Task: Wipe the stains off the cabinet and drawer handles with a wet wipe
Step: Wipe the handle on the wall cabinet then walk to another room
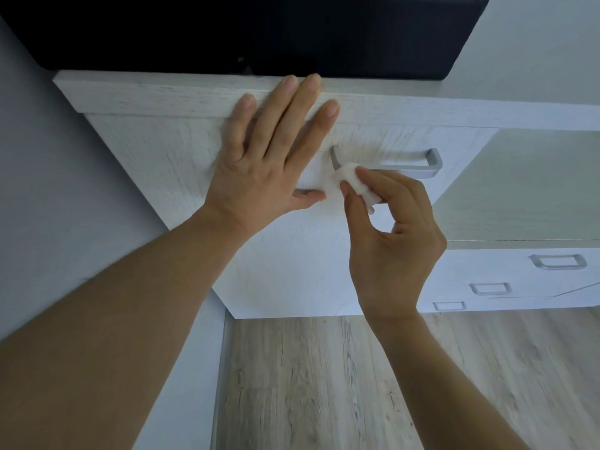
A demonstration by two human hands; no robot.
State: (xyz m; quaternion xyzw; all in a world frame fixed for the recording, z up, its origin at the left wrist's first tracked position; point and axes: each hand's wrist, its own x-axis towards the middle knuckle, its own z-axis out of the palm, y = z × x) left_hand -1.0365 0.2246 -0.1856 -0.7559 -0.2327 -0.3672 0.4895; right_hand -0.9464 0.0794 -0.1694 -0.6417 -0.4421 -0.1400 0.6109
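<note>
Bare forearms [136, 319], no sleeves

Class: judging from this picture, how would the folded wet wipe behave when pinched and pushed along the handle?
The wet wipe probably stays soft: it bunches in the right hand. It likely weighs little, since fingertips alone hold it. Pressed against the handle, it would probably mould round the bar.

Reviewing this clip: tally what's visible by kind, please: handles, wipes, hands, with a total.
Metal handles: 4 (one being wiped; three smaller ones at lower right)
Wet wipe: 1
Hands: 2 (left hand, right hand)
Total: 7
</note>
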